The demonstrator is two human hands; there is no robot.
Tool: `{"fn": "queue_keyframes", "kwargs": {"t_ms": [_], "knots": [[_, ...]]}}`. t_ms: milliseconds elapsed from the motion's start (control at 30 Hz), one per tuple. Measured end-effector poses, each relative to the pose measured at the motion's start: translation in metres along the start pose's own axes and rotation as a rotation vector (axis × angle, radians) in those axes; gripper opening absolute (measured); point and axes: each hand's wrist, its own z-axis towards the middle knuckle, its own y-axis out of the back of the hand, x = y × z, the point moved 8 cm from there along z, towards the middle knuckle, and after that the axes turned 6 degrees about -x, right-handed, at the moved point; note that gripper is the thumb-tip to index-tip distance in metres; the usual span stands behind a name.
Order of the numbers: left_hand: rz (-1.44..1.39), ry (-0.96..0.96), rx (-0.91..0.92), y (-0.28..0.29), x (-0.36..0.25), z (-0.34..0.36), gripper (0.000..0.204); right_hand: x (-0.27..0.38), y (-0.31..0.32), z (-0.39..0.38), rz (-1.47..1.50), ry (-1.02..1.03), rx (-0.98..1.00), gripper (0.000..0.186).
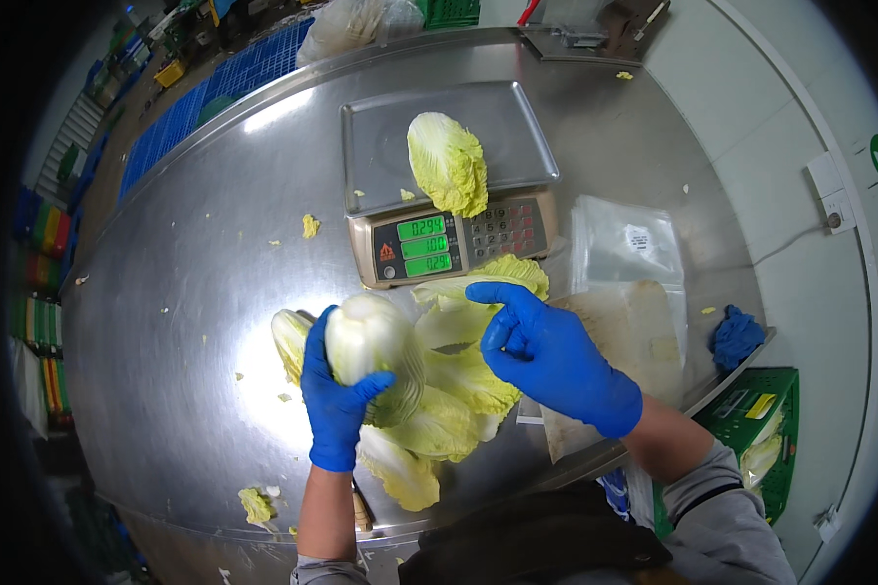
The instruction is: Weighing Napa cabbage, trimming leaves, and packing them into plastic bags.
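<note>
My left hand (336, 414), in a blue glove, is closed around a pale napa cabbage (369, 336), its white base end turned up. My right hand (566, 366), gloved too, hovers to the right above loose cabbage leaves (444, 424). Its index finger points left and the other fingers are bent; nothing shows in it. Yellow-green leaves lie spread beneath and beside the held cabbage. Left of my left hand lies another cabbage piece (290, 341), partly hidden. Beyond my hands, a small cabbage (444, 156) rests on the pan of a digital scale (369, 249).
Clear plastic bags (605, 239) and a brownish sheet (644, 336) lie to the right. A crumpled blue glove (737, 336) sits near the table's right edge, above a green crate (785, 390). A wooden handle (363, 512) shows at the front edge. Leaf scraps (256, 505) dot the steel table (185, 263).
</note>
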Motion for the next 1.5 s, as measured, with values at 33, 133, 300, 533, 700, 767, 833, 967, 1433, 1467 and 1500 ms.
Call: {"fn": "queue_keyframes", "kwargs": {"t_ms": [33, 133, 300, 533, 700, 767, 833, 967, 1433, 1467, 1500], "knots": [[-0.084, 0.040, -0.010, 0.004, 0.004, 0.001, 0.094, 0.003, -0.004, 0.002, 0.012, 0.069, -0.010, 0.077], [-0.271, 0.088, -0.044, -0.012, 0.007, -0.002, 0.091, 0.005, -0.026, 0.009, -0.073, 0.320, -0.178, 0.073], [-0.276, 0.078, -0.108, -0.012, 0.010, -0.004, 0.087, -0.006, -0.046, 0.019, -0.161, 0.203, -0.075, 0.062], [-0.304, 0.156, -0.042, -0.006, 0.019, -0.002, 0.092, 0.006, -0.034, 0.021, -0.037, 0.045, 0.127, 0.049], [-0.228, 0.119, 0.067, -0.005, 0.013, 0.008, 0.092, 0.009, -0.008, 0.027, 0.306, -0.018, 0.237, 0.046], [-0.202, 0.206, 0.234, 0.000, 0.025, 0.008, 0.092, 0.009, 0.005, 0.031, 0.541, -0.130, 0.419, 0.046], [-0.317, 0.389, 0.491, -0.008, 0.037, -0.012, 0.089, 0.001, 0.010, 0.038, 0.622, -0.126, 0.476, 0.045], [-1.297, 0.287, 0.671, -0.045, -0.001, -0.038, 0.073, -0.020, 0.010, 0.046, 0.152, -0.022, 0.210, 0.064], [-0.640, 0.311, 0.095, -0.015, 0.043, -0.010, 0.085, 0.015, -0.042, 0.024, 0.050, 0.367, -0.120, 0.069], [-0.641, 0.358, 0.071, -0.015, 0.045, -0.009, 0.083, 0.013, -0.043, 0.025, 0.046, 0.344, -0.112, 0.068], [-0.643, 0.359, 0.070, -0.016, 0.046, -0.010, 0.083, 0.008, -0.042, 0.024, 0.044, 0.344, -0.112, 0.068]]}}
